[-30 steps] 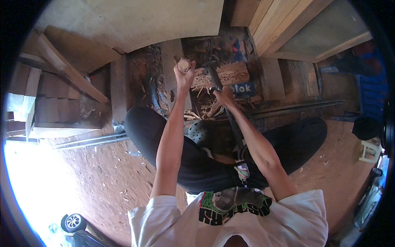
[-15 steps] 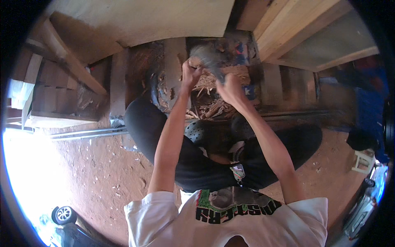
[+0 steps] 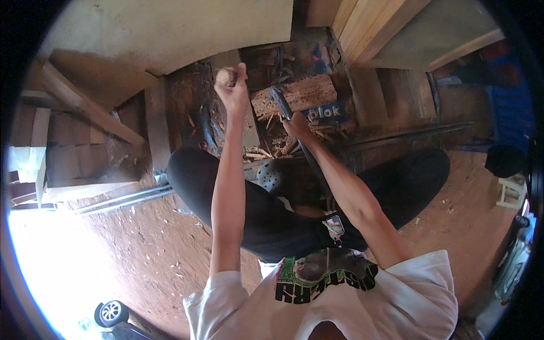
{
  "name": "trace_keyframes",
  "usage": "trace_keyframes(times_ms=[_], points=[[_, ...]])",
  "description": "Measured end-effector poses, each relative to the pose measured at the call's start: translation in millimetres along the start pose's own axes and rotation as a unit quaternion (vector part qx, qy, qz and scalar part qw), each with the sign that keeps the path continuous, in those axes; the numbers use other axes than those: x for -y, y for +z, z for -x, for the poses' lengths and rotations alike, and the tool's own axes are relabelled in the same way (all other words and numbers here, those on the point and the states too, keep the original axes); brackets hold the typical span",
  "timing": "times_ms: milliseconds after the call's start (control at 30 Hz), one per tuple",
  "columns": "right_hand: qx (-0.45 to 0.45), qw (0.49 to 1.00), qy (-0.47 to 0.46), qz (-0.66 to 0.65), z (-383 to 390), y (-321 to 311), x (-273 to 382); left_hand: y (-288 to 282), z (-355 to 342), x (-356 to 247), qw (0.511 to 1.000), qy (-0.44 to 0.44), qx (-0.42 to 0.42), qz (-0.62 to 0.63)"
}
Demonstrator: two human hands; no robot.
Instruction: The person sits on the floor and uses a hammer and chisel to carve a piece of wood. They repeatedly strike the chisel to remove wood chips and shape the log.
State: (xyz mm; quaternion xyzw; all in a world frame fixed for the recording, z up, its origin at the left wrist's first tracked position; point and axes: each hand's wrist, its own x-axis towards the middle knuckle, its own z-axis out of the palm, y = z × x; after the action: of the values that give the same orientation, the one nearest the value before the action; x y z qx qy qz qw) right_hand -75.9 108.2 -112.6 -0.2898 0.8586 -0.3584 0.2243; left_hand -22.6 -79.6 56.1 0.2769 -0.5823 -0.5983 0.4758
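My left hand (image 3: 234, 95) is raised at the upper middle, closed round a short piece of wood. The pale, round end of the wood piece (image 3: 226, 77) faces up. Right of it, my right hand (image 3: 297, 127) grips a long dark tool (image 3: 280, 102). The tool's bluish-grey far end lies over a rough, chipped wood block (image 3: 309, 93), and a dark length runs back along my right forearm. Its exact kind cannot be told. Wood chips (image 3: 258, 152) and splinters lie below both hands, near my perforated clog (image 3: 270, 177).
A large pale board (image 3: 187, 28) overhangs the far left, with a slanted timber (image 3: 93, 105) beneath it. Wooden framing (image 3: 379, 34) stands at the far right. Metal pipes (image 3: 127, 199) lie left of my knee. A pale stool (image 3: 511, 192) is at the right.
My left hand has moved left and up with the wood piece, away from the tool. My right hand has come slightly nearer and left, uncovering the wood block.
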Motion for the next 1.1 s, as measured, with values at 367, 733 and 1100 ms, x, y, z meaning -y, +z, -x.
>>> trace_keyframes(times_ms=[367, 733, 1100], points=[[-0.006, 0.980, 0.126, -0.151, 30, -90, 103, -7, 19, 51, 0.999, 0.024, 0.018, -0.018], [-0.178, 0.961, -0.173, -0.124, 34, -176, 217, 12, 24, 40, 0.988, -0.017, 0.130, -0.083], [0.035, 0.980, 0.064, -0.186, 54, -151, 163, 7, 20, 52, 0.990, -0.079, 0.105, -0.054]])
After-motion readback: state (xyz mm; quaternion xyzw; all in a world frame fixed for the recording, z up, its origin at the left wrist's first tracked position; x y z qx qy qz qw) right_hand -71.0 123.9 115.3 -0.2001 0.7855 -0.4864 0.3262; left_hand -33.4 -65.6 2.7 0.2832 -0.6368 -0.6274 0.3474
